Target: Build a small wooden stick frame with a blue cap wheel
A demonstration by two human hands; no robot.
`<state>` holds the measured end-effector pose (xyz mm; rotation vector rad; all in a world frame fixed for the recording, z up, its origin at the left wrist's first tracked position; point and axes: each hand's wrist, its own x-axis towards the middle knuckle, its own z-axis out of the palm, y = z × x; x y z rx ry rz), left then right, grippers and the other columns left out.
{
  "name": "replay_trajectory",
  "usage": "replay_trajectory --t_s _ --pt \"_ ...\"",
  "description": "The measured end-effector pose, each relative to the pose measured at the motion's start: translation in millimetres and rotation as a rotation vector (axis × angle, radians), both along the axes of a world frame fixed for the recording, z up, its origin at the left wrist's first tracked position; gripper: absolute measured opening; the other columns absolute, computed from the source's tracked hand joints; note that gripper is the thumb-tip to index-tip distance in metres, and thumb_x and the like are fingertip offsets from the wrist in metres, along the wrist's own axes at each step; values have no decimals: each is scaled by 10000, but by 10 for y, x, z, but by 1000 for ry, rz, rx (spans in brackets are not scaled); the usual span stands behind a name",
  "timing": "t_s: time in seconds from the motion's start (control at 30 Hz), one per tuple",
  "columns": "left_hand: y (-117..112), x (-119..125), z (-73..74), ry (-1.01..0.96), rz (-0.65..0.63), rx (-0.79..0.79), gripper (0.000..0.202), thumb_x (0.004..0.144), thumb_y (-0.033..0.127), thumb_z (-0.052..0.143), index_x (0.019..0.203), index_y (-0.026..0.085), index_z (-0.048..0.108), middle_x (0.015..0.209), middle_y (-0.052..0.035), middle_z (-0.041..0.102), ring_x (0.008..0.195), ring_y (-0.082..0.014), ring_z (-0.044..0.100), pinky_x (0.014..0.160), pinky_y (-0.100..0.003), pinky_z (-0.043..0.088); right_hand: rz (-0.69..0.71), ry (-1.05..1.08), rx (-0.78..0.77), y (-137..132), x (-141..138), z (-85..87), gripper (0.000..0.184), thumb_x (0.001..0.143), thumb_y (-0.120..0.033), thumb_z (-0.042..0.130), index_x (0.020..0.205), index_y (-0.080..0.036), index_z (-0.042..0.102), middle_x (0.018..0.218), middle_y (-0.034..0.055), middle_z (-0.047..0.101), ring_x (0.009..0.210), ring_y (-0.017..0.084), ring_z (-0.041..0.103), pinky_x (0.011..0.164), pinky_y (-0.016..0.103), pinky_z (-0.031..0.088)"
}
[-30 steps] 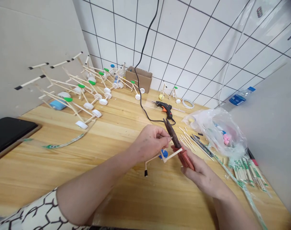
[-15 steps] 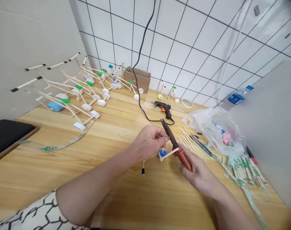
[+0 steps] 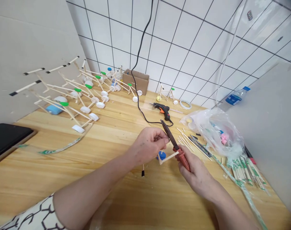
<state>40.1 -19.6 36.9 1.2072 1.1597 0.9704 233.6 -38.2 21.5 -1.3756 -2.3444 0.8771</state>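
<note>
My left hand (image 3: 147, 144) pinches a small frame of thin wooden sticks (image 3: 168, 157) with a blue bottle cap (image 3: 161, 155) under it and a black-tipped stick end (image 3: 143, 173) hanging down. Red-handled pliers (image 3: 176, 146) are gripped in my right hand (image 3: 198, 174), jaws pointing up and away, closed near my left fingertips and the sticks. Both hands hover just above the wooden table (image 3: 112, 127).
Finished stick models with white caps (image 3: 85, 95) line the back left. A black and orange glue gun (image 3: 162, 109) lies behind with its cord. A plastic bag (image 3: 215, 132), loose sticks (image 3: 186, 139), wrapped chopsticks (image 3: 246, 171), a cardboard box (image 3: 138, 80), a phone (image 3: 6, 137), a water bottle (image 3: 236, 95).
Both hands with the frame and pliers stayed together and drifted slightly; the stick frame tilted so its black-tipped end hangs lower. The view shifted a little.
</note>
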Motion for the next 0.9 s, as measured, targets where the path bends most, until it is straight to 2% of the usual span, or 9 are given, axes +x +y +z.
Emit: replay_trajectory --t_s 0.23,0.67,0.8,0.9 --pt "-11 8 1 -36 -4 29 148 712 207 571 580 142 557 502 38 537 442 -63 458 436 -170 373 3 0 51 7 -2 -12 426 652 24 398 1004 -215 398 779 -28 482 673 129 451 639 232 370" --pt "-4 31 -46 -58 -14 33 130 711 204 553 600 142 576 528 26 551 498 -85 494 489 -193 402 -26 -57 157 4 -2 -48 342 602 2 402 871 -208 399 689 -37 431 589 129 399 567 227 318" --pt "1 39 -54 -71 -9 14 105 708 201 558 630 136 584 536 23 550 504 -85 490 489 -194 401 -56 -13 189 -21 -23 -20 291 594 -14 401 810 -209 395 650 -43 421 561 122 392 536 222 310" --pt "8 30 -55 -116 -10 6 98 700 216 574 648 133 583 546 20 556 508 -87 494 479 -193 392 -49 50 185 -48 -59 21 284 602 -36 403 829 -206 416 661 -37 436 571 124 407 543 225 330"
